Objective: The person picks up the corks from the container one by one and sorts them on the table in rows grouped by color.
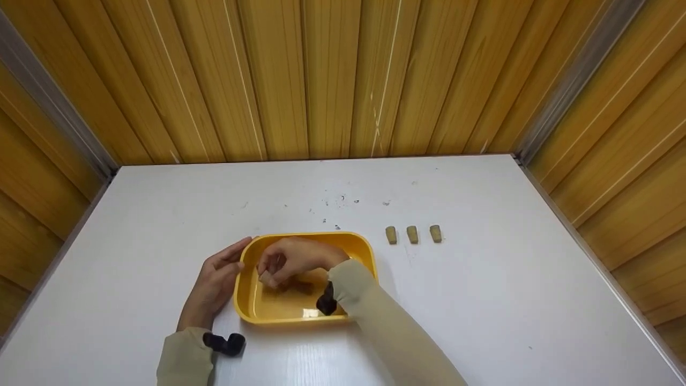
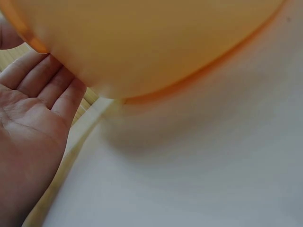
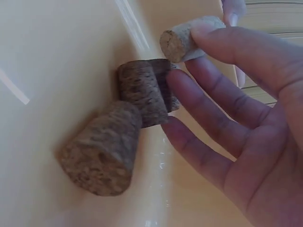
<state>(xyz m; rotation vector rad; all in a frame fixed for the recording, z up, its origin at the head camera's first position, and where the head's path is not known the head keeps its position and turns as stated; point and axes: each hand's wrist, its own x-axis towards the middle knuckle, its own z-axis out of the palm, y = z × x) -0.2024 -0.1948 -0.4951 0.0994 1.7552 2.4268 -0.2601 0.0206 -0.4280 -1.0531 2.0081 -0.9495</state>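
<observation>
A yellow plastic basin [image 1: 308, 320] stands on the white table. My left hand [image 1: 213, 283] rests against the basin's left side; the left wrist view shows its fingers [image 2: 42, 78] nearly straight along the outer wall. Inside the basin, my right hand [image 1: 297, 257] pinches a pale cork stopper [image 3: 177, 43] between thumb and index finger. Below that cork, darker tapered corks lie on the basin floor: a large one [image 3: 102, 151] and another [image 3: 142, 90] beside it, with one more [image 3: 163, 80] partly hidden behind. The other right fingers reach close to these corks.
Three tapered corks stand in a row right of the basin: a left one [image 1: 391, 235], a middle one [image 1: 412, 234] and a right one [image 1: 435, 233]. Dark marks [image 1: 343, 198] speckle the white table [image 1: 482, 300]. Wood-patterned panels [image 1: 327, 80] enclose the back and sides.
</observation>
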